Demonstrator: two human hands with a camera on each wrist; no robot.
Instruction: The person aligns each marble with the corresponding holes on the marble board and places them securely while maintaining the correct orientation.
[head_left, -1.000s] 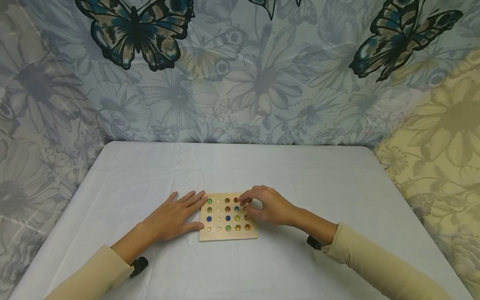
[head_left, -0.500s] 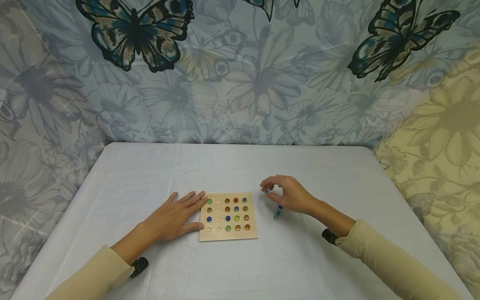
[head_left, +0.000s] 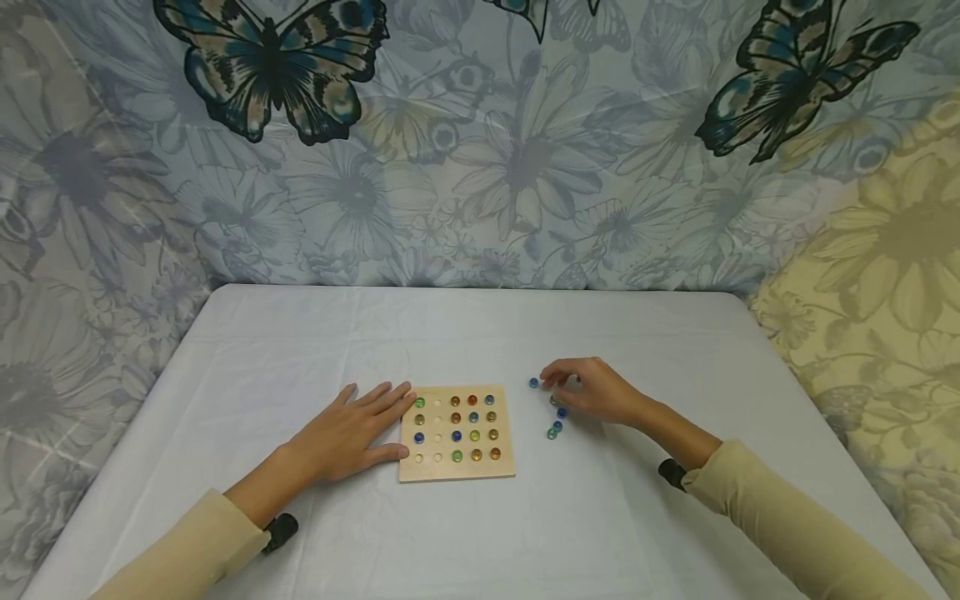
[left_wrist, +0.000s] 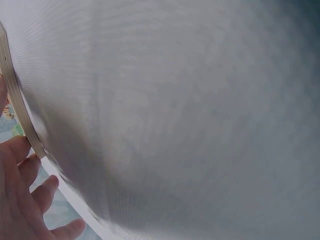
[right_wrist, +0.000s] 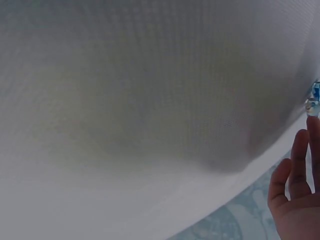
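Note:
A square wooden board (head_left: 457, 471) lies on the white cloth, with rows of round hollows, many holding coloured glass marbles. My left hand (head_left: 348, 435) lies spread along its left side, fingertips and thumb at that edge; in the left wrist view the fingers (left_wrist: 17, 149) touch the board's side (left_wrist: 20, 102). To the right of the board my right hand (head_left: 592, 390) is low over loose marbles, its fingers bent loosely. A blue marble (head_left: 533, 382) is just left of its fingertips, and a dull greenish marble (head_left: 553, 400) is close by the thumb. In the right wrist view a fingertip meets a clear marble (right_wrist: 312, 106).
Below the right hand a short line of marbles runs downward: a dark blue marble (head_left: 562, 412), a blue marble (head_left: 557, 427) and a green marble (head_left: 552, 433). The white tablecloth (head_left: 480, 333) reaches back to a floral fabric backdrop (head_left: 480, 208).
My right hand has left the board's upper right corner, where a blue marble now shows in a hollow. It moved right to the loose marbles, then slightly farther right. My left hand has stayed.

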